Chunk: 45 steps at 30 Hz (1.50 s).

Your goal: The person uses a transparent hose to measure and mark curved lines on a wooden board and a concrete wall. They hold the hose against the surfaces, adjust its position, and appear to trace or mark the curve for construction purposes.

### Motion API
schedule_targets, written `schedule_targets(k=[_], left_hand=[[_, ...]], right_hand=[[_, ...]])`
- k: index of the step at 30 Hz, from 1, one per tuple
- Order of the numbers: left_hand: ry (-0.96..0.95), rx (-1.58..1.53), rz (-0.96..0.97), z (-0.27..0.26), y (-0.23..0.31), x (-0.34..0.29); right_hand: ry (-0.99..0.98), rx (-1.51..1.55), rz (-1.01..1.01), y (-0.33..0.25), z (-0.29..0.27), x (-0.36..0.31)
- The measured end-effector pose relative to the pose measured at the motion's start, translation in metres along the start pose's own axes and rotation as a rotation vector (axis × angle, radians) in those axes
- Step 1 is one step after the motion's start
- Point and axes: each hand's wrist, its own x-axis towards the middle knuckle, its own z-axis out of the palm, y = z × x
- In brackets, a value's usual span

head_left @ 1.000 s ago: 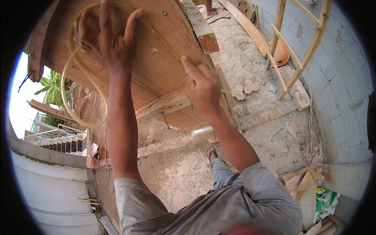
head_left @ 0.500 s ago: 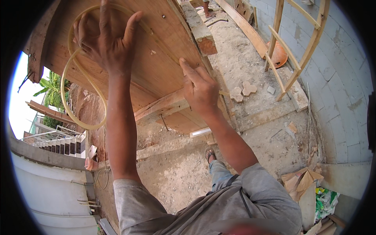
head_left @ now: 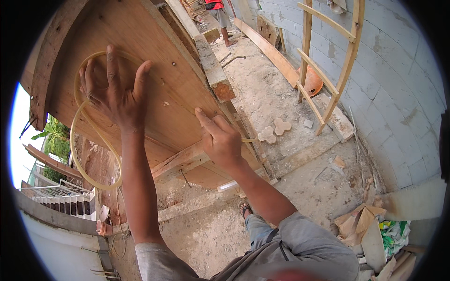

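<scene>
Curled the right hand (head_left: pixel 222 140) mostly closed around the translucent hose (head_left: pixel 72 140) near the plywood panel's (head_left: pixel 164 86) lower right edge, one digit extended, apparently to steady the run. Spread the left hand (head_left: pixel 115 98) wide over the panel's left part, outer fingers bent at the hose, probably against slipping. Let a loop hang past the panel's left edge. Saw paving pieces (head_left: pixel 282 125) right of the panel; beyond its upper right, another person (head_left: pixel 219 18).

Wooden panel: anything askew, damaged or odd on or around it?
The grey masonry beam beside the panel: its near end is rough and reddish, unlike its grey top, perhaps broken. Lobed paving pieces lie loose on the ground.
</scene>
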Motion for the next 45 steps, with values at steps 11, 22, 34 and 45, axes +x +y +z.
schedule_targets(k=[11,22,34,45], left_hand=[[0.026,0.002,0.031,-0.0007,-0.0021,0.0002],[0.014,0.003,0.030,0.0030,-0.0081,-0.0047],[-0.028,0.009,0.013,-0.0037,-0.0016,-0.0035],[-0.033,0.036,0.019,-0.0032,-0.0037,-0.0048]], right_hand=[[0.034,0.014,-0.014,-0.0007,0.0014,-0.0015],[0.014,0.043,0.005,0.0003,0.0043,-0.0051],[0.005,0.029,0.017,-0.0004,0.0033,-0.0060],[0.007,0.040,0.028,-0.0006,0.0013,-0.0064]])
